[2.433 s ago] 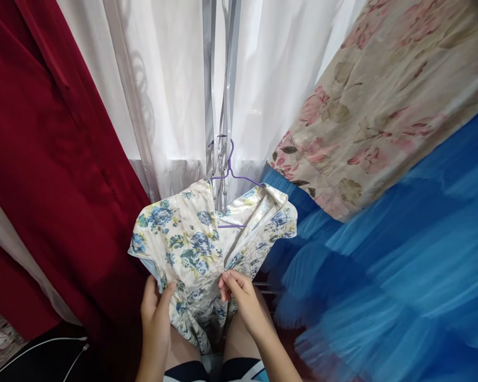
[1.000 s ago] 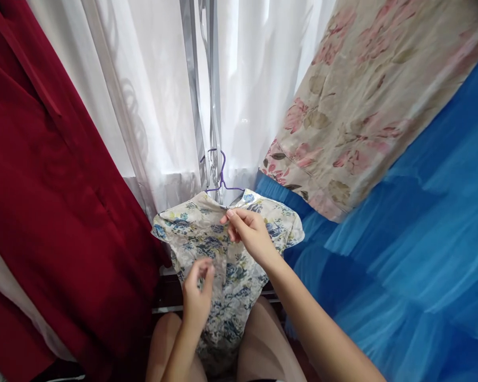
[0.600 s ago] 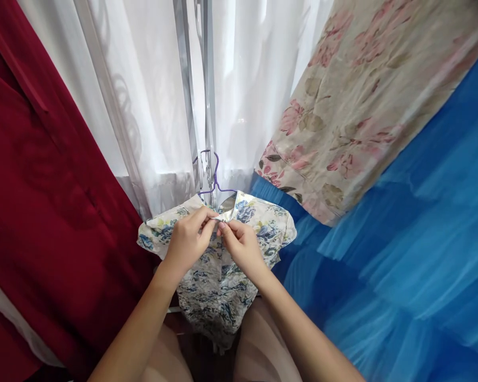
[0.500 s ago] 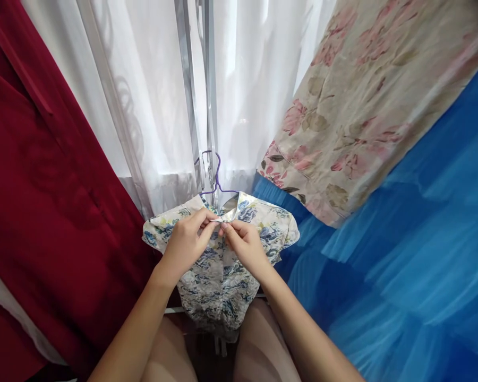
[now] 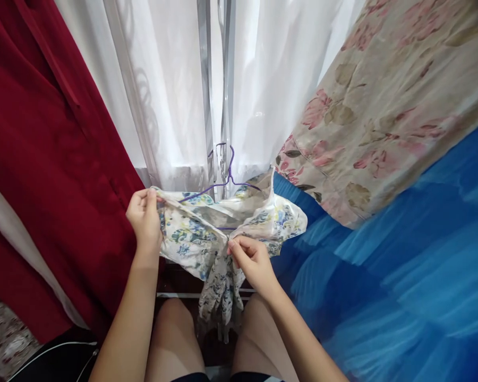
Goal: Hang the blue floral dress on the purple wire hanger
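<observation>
A small white garment with blue flowers (image 5: pixel 191 233) hangs on a purple wire hanger (image 5: pixel 227 175) in front of a metal pole. My left hand (image 5: pixel 144 220) is closed on the garment's left edge and holds it out to the left. My right hand (image 5: pixel 250 260) pinches the fabric near the middle, just below the hanger's bar. The garment is spread open, and its inside and the hanger bar show. The lower part hangs bunched between my knees.
A dark red garment (image 5: pixel 51 159) hangs at the left. White sheer curtains (image 5: pixel 171 90) and a metal pole (image 5: pixel 207 90) stand behind. A beige cloth with pink flowers (image 5: pixel 382 106) hangs at the upper right over blue tulle (image 5: pixel 382 276).
Both hands were pinched together at the garment's neck. My left hand has moved out to the left edge and my right hand lower, and the front now lies open.
</observation>
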`<state>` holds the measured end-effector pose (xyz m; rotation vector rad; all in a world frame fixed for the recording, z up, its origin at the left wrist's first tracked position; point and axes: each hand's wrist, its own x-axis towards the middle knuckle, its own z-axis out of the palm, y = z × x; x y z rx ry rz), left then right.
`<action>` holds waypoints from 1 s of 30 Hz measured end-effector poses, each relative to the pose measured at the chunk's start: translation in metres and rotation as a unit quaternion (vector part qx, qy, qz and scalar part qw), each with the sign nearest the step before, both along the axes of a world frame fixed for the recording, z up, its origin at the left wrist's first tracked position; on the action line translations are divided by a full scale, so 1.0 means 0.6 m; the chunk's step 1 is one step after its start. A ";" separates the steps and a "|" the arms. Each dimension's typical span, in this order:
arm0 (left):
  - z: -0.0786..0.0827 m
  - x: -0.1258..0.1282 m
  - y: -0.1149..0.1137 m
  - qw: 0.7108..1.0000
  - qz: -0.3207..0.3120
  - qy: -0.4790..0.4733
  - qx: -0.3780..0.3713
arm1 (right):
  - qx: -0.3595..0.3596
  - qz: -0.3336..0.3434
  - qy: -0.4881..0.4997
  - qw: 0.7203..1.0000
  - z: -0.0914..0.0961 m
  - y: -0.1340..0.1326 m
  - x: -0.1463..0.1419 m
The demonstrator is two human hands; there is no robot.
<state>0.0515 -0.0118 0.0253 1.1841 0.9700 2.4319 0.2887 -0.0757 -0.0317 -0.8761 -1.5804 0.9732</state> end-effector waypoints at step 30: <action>-0.150 0.213 -0.148 0.893 -0.331 0.232 -0.199 | -0.069 -0.036 -0.121 0.990 -0.163 -0.030 0.096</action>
